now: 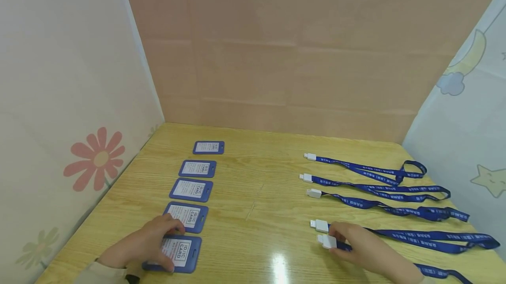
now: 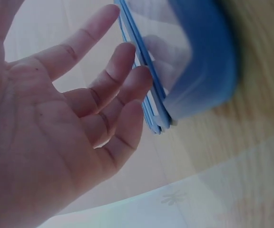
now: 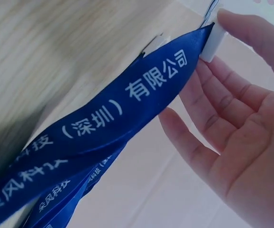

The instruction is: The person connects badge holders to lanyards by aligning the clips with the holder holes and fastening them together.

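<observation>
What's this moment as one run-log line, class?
left hand: at nearest card holder, grip unclear; right hand: pinches white connector of nearest lanyard; other lanyards: on table

The right grip [image 1: 357, 246] apparently pinches a white-tipped blue lanyard [image 1: 327, 241].

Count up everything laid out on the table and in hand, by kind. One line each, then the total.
Blue card holders: 5
Blue lanyards with white connectors: 5, counting the one pinched by the right hand
Total: 10
</observation>
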A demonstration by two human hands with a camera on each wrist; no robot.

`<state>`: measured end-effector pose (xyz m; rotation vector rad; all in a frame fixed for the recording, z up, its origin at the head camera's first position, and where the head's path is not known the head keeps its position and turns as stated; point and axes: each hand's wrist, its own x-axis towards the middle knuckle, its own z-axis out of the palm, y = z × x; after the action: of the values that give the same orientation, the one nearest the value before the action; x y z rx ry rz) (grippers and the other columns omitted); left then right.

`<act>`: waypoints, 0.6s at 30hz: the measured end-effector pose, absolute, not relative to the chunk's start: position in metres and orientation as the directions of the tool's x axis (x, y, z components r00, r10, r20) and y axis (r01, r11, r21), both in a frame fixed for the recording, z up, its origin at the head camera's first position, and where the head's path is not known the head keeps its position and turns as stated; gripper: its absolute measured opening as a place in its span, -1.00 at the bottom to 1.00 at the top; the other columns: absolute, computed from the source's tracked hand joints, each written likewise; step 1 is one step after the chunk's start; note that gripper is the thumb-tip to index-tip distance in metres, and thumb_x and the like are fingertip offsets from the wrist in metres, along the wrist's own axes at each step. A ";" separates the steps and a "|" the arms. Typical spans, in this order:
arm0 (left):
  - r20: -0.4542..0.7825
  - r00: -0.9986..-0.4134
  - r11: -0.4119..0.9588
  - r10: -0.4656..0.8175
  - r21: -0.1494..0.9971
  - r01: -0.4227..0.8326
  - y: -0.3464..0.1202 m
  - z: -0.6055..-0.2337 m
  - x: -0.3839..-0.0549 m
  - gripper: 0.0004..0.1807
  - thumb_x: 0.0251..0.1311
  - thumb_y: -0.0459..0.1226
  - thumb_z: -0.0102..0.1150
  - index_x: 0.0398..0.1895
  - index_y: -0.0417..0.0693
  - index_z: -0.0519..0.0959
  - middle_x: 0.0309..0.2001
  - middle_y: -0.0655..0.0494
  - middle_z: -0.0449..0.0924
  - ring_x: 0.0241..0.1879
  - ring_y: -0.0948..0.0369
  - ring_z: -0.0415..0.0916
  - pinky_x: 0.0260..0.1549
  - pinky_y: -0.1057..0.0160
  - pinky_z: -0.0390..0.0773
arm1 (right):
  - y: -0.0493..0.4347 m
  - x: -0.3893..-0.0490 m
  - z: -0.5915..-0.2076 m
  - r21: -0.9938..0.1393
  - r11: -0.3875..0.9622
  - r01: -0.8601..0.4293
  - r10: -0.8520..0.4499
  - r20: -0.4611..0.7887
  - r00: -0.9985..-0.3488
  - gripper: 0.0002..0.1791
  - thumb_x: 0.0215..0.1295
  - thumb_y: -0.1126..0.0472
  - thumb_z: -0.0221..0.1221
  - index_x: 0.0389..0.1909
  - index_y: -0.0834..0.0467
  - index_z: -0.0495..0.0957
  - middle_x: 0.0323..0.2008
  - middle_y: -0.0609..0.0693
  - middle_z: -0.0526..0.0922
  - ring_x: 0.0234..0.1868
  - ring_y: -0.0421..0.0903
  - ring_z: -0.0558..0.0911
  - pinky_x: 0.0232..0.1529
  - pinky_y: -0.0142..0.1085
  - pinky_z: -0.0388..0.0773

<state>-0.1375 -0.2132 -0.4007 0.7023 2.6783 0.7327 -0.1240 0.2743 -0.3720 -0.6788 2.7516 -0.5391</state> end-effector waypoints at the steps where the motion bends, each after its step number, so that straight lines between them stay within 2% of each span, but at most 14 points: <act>1: -0.136 -0.842 0.754 0.521 0.535 0.380 -0.213 -0.401 -0.137 -0.30 -0.55 0.02 0.56 -0.17 0.10 0.51 -0.28 0.23 0.37 -0.25 0.31 0.29 -0.24 0.32 0.41 | 0.273 -0.124 -0.371 -0.409 0.820 -0.401 -0.494 -0.150 -0.856 -0.80 0.10 -0.03 0.27 -0.31 -0.08 0.49 -0.39 -0.32 0.56 -0.40 -0.46 0.42 -0.40 -0.45 0.48; 18: -0.200 -0.843 0.790 0.499 0.505 0.347 -0.210 -0.405 -0.142 -0.31 -0.55 -0.03 0.59 -0.18 0.19 0.48 -0.27 0.22 0.36 -0.24 0.24 0.26 -0.20 0.25 0.38 | 0.252 -0.129 -0.367 -0.370 0.765 -0.527 -0.578 -0.033 -0.816 -0.82 0.13 0.08 0.27 -0.28 -0.02 0.52 -0.38 -0.33 0.57 -0.39 -0.49 0.43 -0.40 -0.44 0.48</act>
<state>-0.1415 -0.2102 -0.4047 0.6472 2.6565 0.6593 -0.1293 0.2517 -0.3673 -0.8856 2.8138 -0.5256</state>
